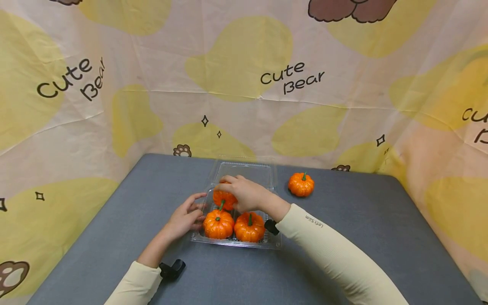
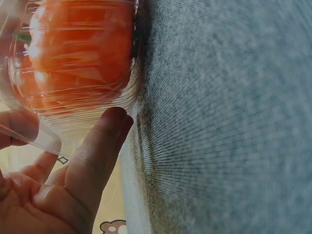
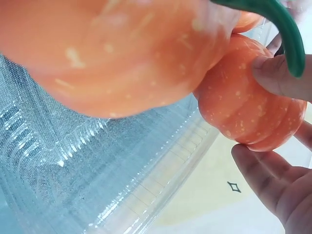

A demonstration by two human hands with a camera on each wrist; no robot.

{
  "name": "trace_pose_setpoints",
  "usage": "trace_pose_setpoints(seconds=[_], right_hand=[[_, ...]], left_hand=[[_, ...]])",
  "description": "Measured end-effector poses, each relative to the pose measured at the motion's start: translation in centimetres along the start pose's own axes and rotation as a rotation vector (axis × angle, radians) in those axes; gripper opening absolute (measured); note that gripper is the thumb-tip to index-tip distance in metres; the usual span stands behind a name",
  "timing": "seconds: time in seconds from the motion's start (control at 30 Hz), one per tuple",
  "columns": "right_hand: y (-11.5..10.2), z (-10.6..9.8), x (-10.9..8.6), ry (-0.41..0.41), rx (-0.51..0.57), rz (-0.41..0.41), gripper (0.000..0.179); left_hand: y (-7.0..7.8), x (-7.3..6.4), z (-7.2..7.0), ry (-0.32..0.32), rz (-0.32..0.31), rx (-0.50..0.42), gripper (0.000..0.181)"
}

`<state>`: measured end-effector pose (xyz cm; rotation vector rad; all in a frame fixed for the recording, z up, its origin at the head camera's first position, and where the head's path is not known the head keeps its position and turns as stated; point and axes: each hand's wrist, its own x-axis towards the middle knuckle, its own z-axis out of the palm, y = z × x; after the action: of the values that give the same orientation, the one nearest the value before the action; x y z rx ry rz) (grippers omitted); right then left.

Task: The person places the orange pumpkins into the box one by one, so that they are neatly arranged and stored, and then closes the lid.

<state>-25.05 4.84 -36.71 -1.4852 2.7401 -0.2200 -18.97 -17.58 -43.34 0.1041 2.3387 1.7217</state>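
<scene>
A clear plastic clamshell box (image 1: 237, 245) lies on the table with its lid folded back. Two small orange toy pumpkins sit along its front, one at the front left (image 1: 218, 225) and one at the front right (image 1: 249, 228). At the back left of the box, my right hand (image 1: 248, 194) grips a third pumpkin (image 3: 243, 97) between thumb and fingers. My left hand (image 1: 184, 219) is at the box's left side, its fairly straight fingers (image 2: 90, 161) touching the ribbed wall.
Another orange pumpkin (image 1: 301, 185) with a green stem stands on the grey table (image 1: 343, 228), right of the transparent lid (image 1: 244, 173). A patterned cloth (image 1: 236, 84) hangs behind and at both sides of the table.
</scene>
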Motion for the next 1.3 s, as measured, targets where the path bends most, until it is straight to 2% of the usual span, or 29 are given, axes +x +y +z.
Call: trace_pose_setpoints(seconds=[0.23, 0.43, 0.63, 0.8, 1.3], right_hand=[[0.08, -0.06, -0.22, 0.006, 0.064, 0.031, 0.053], [0.13, -0.04, -0.17, 0.022, 0.069, 0.039, 0.047], [0.16, -0.07, -0.24, 0.066, 0.109, 0.075, 0.046], [0.41, 0.06, -0.17, 0.097, 0.105, 0.066, 0.041], [0.52, 0.53, 0.09, 0.086, 0.134, 0.087, 0.039]], left_hand=[[-0.17, 0.13, 0.02, 0.011, -0.005, 0.018, 0.055], [-0.37, 0.27, 0.03, 0.023, -0.012, 0.025, 0.055], [-0.38, 0.26, 0.07, 0.021, -0.011, 0.028, 0.055], [-0.35, 0.28, 0.02, 0.019, -0.003, 0.030, 0.055], [-0.11, 0.11, -0.02, 0.007, 0.008, 0.058, 0.055]])
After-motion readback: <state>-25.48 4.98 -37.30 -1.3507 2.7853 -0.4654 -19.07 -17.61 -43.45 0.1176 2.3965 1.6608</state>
